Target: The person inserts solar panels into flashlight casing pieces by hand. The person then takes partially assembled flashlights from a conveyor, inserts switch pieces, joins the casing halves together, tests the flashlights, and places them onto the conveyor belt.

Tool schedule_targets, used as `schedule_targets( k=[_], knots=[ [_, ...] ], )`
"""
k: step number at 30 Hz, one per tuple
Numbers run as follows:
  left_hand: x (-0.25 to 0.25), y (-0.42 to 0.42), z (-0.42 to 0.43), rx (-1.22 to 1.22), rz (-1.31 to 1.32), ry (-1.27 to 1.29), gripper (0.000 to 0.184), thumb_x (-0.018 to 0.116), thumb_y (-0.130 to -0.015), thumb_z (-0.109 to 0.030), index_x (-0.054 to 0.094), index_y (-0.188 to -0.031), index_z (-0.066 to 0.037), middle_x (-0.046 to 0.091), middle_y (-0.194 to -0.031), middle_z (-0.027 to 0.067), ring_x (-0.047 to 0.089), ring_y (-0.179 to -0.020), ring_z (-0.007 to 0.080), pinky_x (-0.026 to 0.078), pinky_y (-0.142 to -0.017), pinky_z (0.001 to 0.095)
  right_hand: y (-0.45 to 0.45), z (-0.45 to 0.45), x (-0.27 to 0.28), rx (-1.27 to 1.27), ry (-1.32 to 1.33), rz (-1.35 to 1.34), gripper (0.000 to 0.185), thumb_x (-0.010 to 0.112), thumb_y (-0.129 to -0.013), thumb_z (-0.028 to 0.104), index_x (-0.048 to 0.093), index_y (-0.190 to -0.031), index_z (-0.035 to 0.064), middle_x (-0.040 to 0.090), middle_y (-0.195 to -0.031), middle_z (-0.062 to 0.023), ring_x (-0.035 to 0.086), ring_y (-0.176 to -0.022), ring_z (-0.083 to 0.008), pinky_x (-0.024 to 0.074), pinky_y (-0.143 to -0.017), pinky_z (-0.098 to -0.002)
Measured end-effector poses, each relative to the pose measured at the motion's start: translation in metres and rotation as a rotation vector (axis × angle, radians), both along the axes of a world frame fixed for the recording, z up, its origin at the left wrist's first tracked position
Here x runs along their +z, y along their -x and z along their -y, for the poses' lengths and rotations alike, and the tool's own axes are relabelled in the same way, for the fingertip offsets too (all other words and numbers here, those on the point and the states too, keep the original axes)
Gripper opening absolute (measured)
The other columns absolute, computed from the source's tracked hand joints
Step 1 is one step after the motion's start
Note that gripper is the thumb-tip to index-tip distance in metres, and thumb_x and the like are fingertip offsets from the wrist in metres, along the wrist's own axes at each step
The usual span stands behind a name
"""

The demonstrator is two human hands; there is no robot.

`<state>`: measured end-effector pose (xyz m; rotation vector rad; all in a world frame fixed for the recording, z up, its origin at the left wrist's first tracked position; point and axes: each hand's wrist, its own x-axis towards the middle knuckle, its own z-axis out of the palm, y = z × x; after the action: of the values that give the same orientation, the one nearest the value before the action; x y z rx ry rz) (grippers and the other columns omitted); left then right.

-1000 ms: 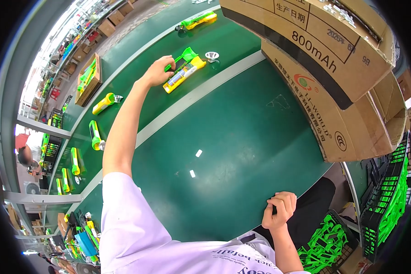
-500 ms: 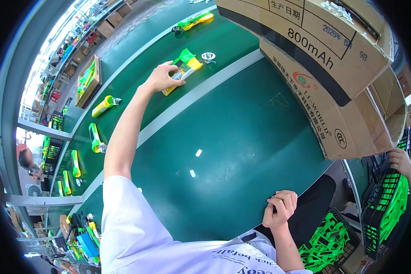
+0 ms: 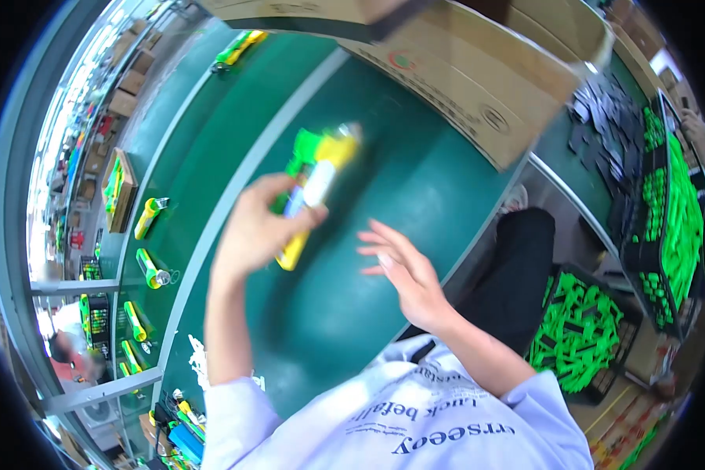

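Note:
My left hand grips a yellow and green flashlight, blurred by motion, over the green worktop. Its casing looks open, with a white and blue part, perhaps a battery, along the middle and a shiny piece at the far end. The fingers and thumb close around its near half. To the right, my right hand is open with fingers spread, holding nothing, a short way from the flashlight.
A cardboard box stands at the back right. Past the grey rail, several flashlights lie on the green belt. Green parts fill a bin and a black crate at right. White pieces lie near my left arm.
My left hand has lifted the flashlight off the belt and brought it over the worktop. My right hand has opened and moved up towards it. The view has turned right.

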<state>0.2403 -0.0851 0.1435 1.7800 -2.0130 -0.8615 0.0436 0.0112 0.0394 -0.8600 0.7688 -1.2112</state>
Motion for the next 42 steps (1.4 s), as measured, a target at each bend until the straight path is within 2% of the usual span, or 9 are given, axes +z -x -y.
schedule_targets(
  k=[3,8,18,20,21,25,32,34,42],
  knots=[
    [-0.025,0.053,-0.071,-0.059,0.078,0.076,0.050,0.079,-0.073,-0.029,0.063,-0.109,0.002,0.060,-0.114,0.0219,0.063,-0.101,0.0324,0.050,-0.086,0.0391,-0.007,-0.008,0.000,0.049,-0.107,0.328,0.050,0.031,-0.108,0.036,0.035,-0.145,0.0042,0.053,-0.125,-0.0076,0.056,-0.113,-0.0153,0.0486,-0.095,-0.0318],
    [-0.036,0.094,-0.136,0.017,0.085,0.006,0.059,0.078,-0.078,-0.035,0.060,-0.123,-0.001,0.038,-0.145,0.0352,0.043,-0.133,0.0467,0.042,-0.105,0.0461,0.009,-0.039,-0.016,-0.136,-0.275,0.337,0.039,0.035,-0.107,0.034,0.051,-0.128,0.0052,0.060,-0.109,-0.0030,0.056,-0.097,-0.0091,0.0464,-0.085,-0.0265],
    [-0.071,0.112,-0.168,0.076,-0.256,0.292,0.067,0.071,-0.086,-0.014,0.039,-0.143,-0.002,0.046,-0.143,0.0250,0.050,-0.130,0.0343,0.041,-0.105,0.0386,0.034,-0.055,-0.011,-0.161,-0.385,0.482,0.037,0.038,-0.106,0.030,0.046,-0.135,0.0079,0.058,-0.116,-0.0043,0.057,-0.104,-0.0112,0.0462,-0.092,-0.0291],
    [-0.083,0.111,-0.166,0.303,-0.682,0.247,0.049,0.058,-0.097,-0.015,0.040,-0.141,-0.001,0.053,-0.137,0.0206,0.055,-0.123,0.0252,0.045,-0.100,0.0333,0.034,-0.056,-0.011,-0.166,-0.335,0.459,0.037,0.040,-0.105,0.030,0.043,-0.136,0.0095,0.058,-0.117,-0.0038,0.057,-0.104,-0.0105,0.0466,-0.090,-0.0284],
    [-0.080,0.107,-0.165,0.340,-0.635,0.183,0.037,0.047,-0.102,-0.010,0.042,-0.138,-0.002,0.056,-0.134,0.0194,0.058,-0.118,0.0200,0.048,-0.096,0.0300,0.035,-0.058,-0.010,-0.152,-0.321,0.446,0.041,0.046,-0.103,0.031,0.040,-0.138,0.0106,0.057,-0.112,-0.0034,0.056,-0.098,-0.0086,0.0476,-0.084,-0.0260],
    [-0.080,0.101,-0.164,0.433,-1.098,-0.002,0.041,0.051,-0.100,-0.007,0.040,-0.139,-0.002,0.055,-0.134,0.0200,0.058,-0.117,0.0202,0.051,-0.095,0.0320,0.036,-0.062,-0.006,-0.101,-0.334,0.394,0.048,0.054,-0.100,0.033,0.037,-0.139,0.0115,0.054,-0.103,-0.0025,0.053,-0.089,-0.0059,0.0459,-0.072,-0.0226],
    [-0.076,0.103,-0.168,0.375,-1.171,0.007,0.061,0.066,-0.090,-0.003,0.035,-0.143,0.002,0.052,-0.137,0.0208,0.053,-0.125,0.0227,0.042,-0.105,0.0331,0.032,-0.065,-0.002,-0.127,-0.323,0.384,0.048,0.055,-0.100,0.028,0.036,-0.140,0.0102,0.054,-0.109,-0.0056,0.053,-0.098,-0.0102,0.0452,-0.081,-0.0247],
    [-0.081,0.086,-0.163,0.268,-1.108,-0.374,0.064,0.069,-0.087,-0.004,0.038,-0.142,0.006,0.054,-0.135,0.0198,0.053,-0.125,0.0228,0.042,-0.105,0.0343,0.033,-0.065,-0.004,-0.087,-0.293,0.368,0.048,0.055,-0.100,0.026,0.035,-0.140,0.0098,0.053,-0.114,-0.0072,0.052,-0.102,-0.0120,0.0442,-0.085,-0.0256],
    [-0.063,0.088,-0.173,0.240,-1.033,-0.208,0.064,0.070,-0.085,0.003,0.038,-0.140,0.008,0.054,-0.132,0.0228,0.059,-0.117,0.0244,0.048,-0.099,0.0342,0.034,-0.069,0.002,-0.095,-0.283,0.298,0.051,0.057,-0.100,0.027,0.034,-0.142,0.0101,0.052,-0.114,-0.0067,0.052,-0.102,-0.0100,0.0446,-0.078,-0.0239]
  ],
)
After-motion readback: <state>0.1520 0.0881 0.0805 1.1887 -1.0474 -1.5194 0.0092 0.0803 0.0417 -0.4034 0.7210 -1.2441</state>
